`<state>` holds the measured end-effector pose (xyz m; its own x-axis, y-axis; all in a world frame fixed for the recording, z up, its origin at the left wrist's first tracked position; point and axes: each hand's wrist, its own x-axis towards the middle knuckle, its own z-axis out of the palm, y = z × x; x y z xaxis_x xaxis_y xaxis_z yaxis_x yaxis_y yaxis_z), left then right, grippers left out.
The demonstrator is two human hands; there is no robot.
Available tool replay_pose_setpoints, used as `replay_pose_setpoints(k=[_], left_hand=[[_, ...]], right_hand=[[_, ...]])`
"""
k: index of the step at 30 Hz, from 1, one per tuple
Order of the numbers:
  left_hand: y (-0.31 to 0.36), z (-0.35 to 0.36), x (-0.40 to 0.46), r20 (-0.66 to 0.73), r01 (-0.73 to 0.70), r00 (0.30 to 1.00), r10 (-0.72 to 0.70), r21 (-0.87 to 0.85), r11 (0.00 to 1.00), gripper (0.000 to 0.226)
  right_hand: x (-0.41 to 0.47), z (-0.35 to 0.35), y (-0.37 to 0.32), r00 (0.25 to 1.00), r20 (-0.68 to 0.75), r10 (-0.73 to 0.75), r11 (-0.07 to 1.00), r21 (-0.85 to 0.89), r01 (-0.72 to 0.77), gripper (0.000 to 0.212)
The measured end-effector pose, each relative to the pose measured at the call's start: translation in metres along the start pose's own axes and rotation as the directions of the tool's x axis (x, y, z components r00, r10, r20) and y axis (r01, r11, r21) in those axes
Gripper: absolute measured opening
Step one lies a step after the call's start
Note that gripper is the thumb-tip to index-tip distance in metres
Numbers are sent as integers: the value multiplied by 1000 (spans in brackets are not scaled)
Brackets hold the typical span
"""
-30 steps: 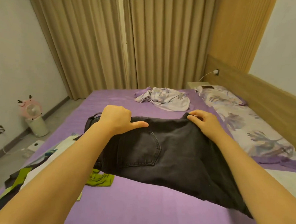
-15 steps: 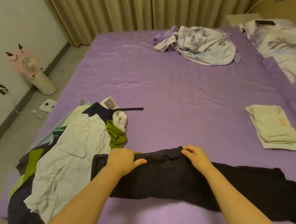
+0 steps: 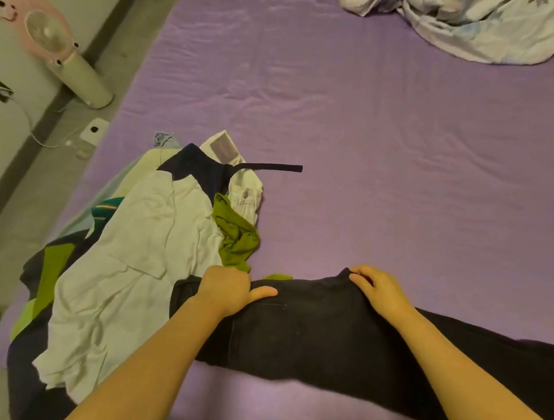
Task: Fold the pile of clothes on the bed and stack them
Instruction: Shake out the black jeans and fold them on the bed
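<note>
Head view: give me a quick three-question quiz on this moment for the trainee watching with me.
1. True or false: the black jeans lie flat on the purple bed.
2. Which hand grips the jeans at the waistband end nearest the unfolded pile? A) left hand B) right hand
3. Fill in: the crumpled garment just beyond the left hand's knuckles is ____ in colour.

Key: 1 true; 2 A; 3 green, the green garment.
</note>
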<state>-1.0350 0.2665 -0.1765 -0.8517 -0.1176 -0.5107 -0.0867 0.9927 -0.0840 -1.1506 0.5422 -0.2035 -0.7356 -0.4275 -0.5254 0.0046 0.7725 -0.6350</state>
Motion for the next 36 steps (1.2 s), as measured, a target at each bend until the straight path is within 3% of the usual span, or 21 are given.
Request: replay_pose_setpoints(k=[4,8,13,18,23,28,32,36], left_hand=[[-11,17,37,48,57,997,-60,63,996,63],[9,30,63,-219,140,969,-115,102,985,23],[100,57,91,-158,-193,974,162,-209,959,50],[140,98,107,-123,-106,989,83,-192,976,70],[133,104,117,-30,-113,993,110,-114,987,82],[152,80,111,-50,-86,996,80,-135,987,88],[207,48,110,-190,-291,945,267,-113,950,73],[273,24,133,-65,-463,886,459,-76,883,58]], right_hand=[[40,15,2,1000,6,-8,998,-64,9,26],[82,25,5,998,-58,-22,994,-108,16,27],[115,37,23,997,-82,-11,997,-79,4,27],[99,32,60,993,-43,-113,991,-76,110,34],[53,12,121,999,-51,10,969,-246,-22,47],[16,-20,176,989,-134,61,938,-331,-103,51],[-4,-48,212,990,-130,51,903,-418,-101,46],[-25,-77,246,996,-84,40,846,-528,-79,43]])
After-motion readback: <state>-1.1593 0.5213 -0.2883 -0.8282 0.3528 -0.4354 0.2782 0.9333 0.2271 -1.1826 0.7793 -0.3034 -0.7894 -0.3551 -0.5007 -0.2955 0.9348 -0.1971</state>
